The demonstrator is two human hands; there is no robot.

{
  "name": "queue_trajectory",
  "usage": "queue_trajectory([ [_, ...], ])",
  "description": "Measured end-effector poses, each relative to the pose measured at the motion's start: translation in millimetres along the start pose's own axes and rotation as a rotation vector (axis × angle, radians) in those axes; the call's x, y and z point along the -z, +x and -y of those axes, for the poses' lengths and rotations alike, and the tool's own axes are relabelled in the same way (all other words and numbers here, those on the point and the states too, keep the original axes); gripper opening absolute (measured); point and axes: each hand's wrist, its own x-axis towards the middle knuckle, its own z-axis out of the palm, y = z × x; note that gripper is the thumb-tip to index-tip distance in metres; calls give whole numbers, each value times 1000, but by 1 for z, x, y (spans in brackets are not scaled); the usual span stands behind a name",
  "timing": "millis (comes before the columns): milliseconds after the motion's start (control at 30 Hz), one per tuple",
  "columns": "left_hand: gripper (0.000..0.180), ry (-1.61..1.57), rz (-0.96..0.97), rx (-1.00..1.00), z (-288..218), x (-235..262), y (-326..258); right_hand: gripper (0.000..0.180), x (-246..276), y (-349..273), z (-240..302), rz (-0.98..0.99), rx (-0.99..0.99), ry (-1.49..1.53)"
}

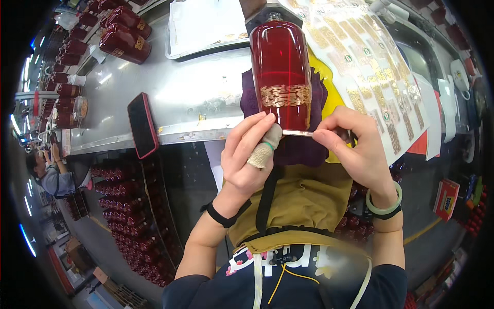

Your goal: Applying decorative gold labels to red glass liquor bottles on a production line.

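A glossy dark-red glass bottle lies in front of me, its neck away from me and its base near my hands. Ornate gold decoration crosses its lower part. My left hand is closed at the bottle's lower left corner, fingertips against the glass; pale fabric covers one of its digits, with a green band around it. Between finger and thumb, my right hand pinches a thin, pale, narrow strip that runs along the base toward the left hand. Purple cloth lies under the bottle.
Sheets of gold decals spread at right over a yellow cloth. A phone lies at the bench's left edge. Two red bottles and a white tray are farther back. Bottle rows stand below left; another person is far left.
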Motion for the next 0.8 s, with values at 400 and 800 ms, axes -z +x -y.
queue_trajectory([
  [400,29,32,-9,21,1,-1,-11,14,4,1,-9,-10,-56,-6],
  [800,28,17,-65,57,-4,-10,-19,15,2,3,-14,-22,-44,-48],
])
